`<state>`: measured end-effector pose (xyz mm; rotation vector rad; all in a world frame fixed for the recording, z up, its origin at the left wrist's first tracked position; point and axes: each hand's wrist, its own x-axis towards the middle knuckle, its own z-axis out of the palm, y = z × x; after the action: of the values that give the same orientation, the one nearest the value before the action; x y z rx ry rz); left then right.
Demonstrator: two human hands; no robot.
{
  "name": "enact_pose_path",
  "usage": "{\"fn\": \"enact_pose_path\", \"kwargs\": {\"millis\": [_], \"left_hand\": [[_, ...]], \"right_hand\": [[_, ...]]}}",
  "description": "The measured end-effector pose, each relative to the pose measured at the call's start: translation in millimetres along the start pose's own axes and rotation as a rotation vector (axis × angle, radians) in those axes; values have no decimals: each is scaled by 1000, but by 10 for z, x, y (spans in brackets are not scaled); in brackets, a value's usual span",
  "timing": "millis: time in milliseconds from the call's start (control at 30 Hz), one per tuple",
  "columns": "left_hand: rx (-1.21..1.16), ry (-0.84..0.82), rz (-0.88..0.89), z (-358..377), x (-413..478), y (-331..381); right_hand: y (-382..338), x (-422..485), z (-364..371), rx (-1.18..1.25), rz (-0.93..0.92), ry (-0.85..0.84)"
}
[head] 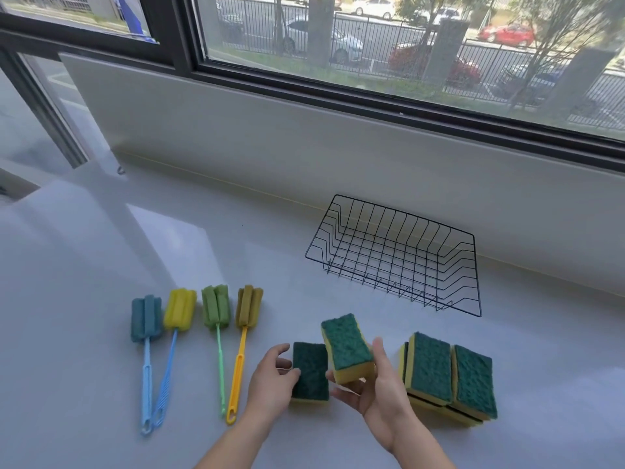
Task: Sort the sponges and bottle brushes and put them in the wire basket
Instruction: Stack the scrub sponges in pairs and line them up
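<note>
Right hand (375,390): fingers curled round the lifted sponge (348,346), holding it clear of the worktop (135,248). Green scouring face up, yellow foam below, the sponge tilted with its far end higher. The thumb stands up along its right side.

Left hand (270,377): holds the flat sponge (310,372) by its left edge, thumb laid on the green face, the other fingers bent round its far left corner. This sponge lies on the worktop, green face up, just left of and partly below the lifted sponge.

Sponge stacks (449,374): on the worktop just right of the right hand, two stacks side by side and touching, green faces up. More sponges show beneath the top pair; how many cannot be told.

Wire basket (392,258): black, on the worktop, far and right of the hands, near the wall below the window (372,45). It is well apart from the sponges.

Bottle brushes: four in a row on the worktop, left of the left hand, foam heads far, handles near.
- blue brush (145,318), leftmost, pale blue handle.
- yellow brush (180,308), blue handle, its near end touching that of the blue brush.
- green brush (216,309), green handle.
- ochre brush (249,306), orange handle, nearest the left hand.
</note>
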<state>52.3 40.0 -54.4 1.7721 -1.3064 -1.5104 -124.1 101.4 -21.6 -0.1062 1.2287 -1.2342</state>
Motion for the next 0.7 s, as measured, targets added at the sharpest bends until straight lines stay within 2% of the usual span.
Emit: {"fn": "enact_pose_path", "kwargs": {"millis": [100,367,567,700], "left_hand": [[-60,-6,-29,4,18,8],[-165,-27,-54,-24,16,-64],[-188,-61,-28,-37,13,-69],[-200,-77,-35,-49,4,-60]], "right_hand": [[36,-15,63,-178,-39,-22],[231,-73,187,-563,-166,116],[324,-46,267,-715,-220,95],[337,-33,249,-668,-249,102]]}}
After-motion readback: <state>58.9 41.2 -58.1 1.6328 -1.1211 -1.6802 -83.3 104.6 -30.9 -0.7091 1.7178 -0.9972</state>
